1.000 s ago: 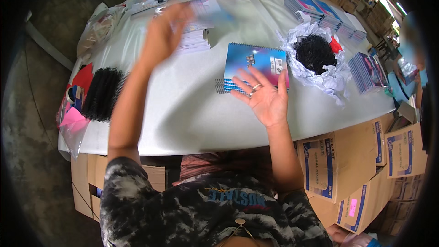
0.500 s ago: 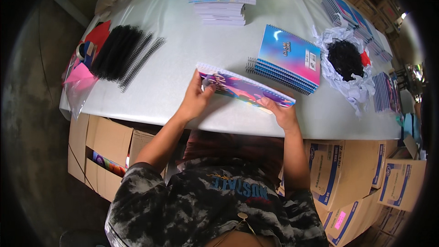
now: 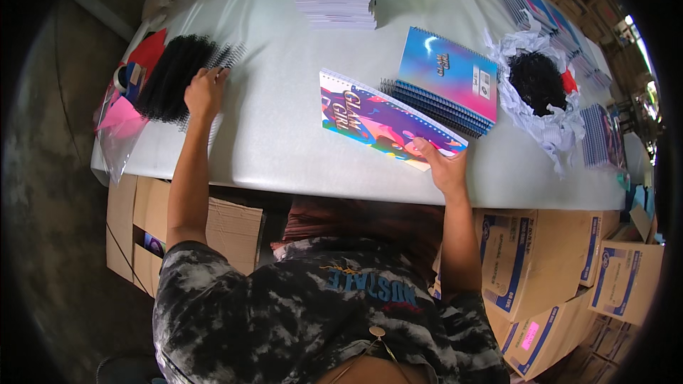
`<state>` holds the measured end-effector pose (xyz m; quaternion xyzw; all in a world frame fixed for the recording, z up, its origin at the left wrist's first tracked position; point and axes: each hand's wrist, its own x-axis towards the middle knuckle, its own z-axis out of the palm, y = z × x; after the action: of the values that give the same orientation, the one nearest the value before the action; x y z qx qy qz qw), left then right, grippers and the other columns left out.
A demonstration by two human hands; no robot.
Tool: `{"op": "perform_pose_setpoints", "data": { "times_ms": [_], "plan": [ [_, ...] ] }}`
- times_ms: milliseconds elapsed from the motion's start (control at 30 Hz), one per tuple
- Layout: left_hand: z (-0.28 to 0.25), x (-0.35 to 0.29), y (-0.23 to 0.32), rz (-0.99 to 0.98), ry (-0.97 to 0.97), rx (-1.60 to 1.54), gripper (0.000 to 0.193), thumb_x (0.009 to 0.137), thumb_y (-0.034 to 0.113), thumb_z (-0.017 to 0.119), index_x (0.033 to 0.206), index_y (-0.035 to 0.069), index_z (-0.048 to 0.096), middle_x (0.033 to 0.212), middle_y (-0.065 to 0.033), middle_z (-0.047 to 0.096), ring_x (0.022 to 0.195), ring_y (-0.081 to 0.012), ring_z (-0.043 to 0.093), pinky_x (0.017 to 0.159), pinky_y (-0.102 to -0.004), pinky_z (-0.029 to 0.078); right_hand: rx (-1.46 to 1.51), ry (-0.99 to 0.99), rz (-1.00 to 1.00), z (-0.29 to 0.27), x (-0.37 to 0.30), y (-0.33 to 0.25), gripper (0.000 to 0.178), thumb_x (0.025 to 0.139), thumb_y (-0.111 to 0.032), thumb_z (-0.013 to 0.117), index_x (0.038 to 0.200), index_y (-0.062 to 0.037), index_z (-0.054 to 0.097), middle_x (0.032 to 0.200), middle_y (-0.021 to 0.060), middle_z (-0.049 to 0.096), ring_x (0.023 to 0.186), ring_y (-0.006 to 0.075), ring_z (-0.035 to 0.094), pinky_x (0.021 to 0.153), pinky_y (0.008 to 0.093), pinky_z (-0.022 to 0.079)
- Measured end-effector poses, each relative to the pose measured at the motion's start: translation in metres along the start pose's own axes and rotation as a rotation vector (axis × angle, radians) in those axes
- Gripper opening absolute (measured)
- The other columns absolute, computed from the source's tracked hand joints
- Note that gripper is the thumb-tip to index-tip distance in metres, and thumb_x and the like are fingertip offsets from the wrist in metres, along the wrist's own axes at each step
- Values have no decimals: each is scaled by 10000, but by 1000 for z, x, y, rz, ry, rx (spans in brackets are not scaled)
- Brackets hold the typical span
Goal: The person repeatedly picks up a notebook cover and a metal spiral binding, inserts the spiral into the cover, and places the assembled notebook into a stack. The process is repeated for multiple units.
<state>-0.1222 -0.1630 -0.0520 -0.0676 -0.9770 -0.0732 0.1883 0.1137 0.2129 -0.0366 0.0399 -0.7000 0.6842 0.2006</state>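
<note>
An unbound notebook (image 3: 384,122) with a purple, colourful cover and punched holes along its far edge is tilted above the table's front part. My right hand (image 3: 448,171) grips it at its right end, thumb on the cover. To the left, my left hand (image 3: 205,91) reaches onto a pile of black spiral binding coils (image 3: 174,75). Its fingers are bent together on the thin coils at the pile's right side, and the fingertips are partly hidden. Behind the held notebook lies a stack of bound spiral notebooks (image 3: 448,75) with blue and pink covers.
Crumpled white paper (image 3: 548,135) cradles a black tangle of coils (image 3: 537,82) at the right. A tall notebook stack (image 3: 336,3) stands at the back. Tape (image 3: 130,78) and pink sheets (image 3: 124,119) lie far left. Cardboard boxes (image 3: 548,263) sit under the table's front edge.
My left hand has let go of the unbound notebook and moved left to the black coils. My right hand still holds the notebook, whose cover now faces up more.
</note>
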Motion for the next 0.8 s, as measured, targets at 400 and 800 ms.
{"op": "perform_pose_setpoints", "data": {
  "times_ms": [400, 800],
  "plan": [
    [-94, -26, 122, 310, -501, -1009, 260, 871, 191, 396, 969, 13, 559, 722, -58, 486, 693, -135, 434, 687, -264, 385, 0, 49, -50, 1, 4, -5, 300, 809, -2, 612, 1101, 56, 569, 1049, 90, 615, 919, 105, 556, 832, 247, 441],
    [-74, -29, 152, 382, -599, -1082, 394, 955, 375, 352, 860, 26, 508, 677, 5, 401, 622, -87, 315, 607, -232, 314, 16, 17, -33, 3, 3, -5, 266, 815, 26, 584, 1080, 53, 582, 1075, 106, 612, 917, 109, 563, 833, 250, 445]
  ]
}}
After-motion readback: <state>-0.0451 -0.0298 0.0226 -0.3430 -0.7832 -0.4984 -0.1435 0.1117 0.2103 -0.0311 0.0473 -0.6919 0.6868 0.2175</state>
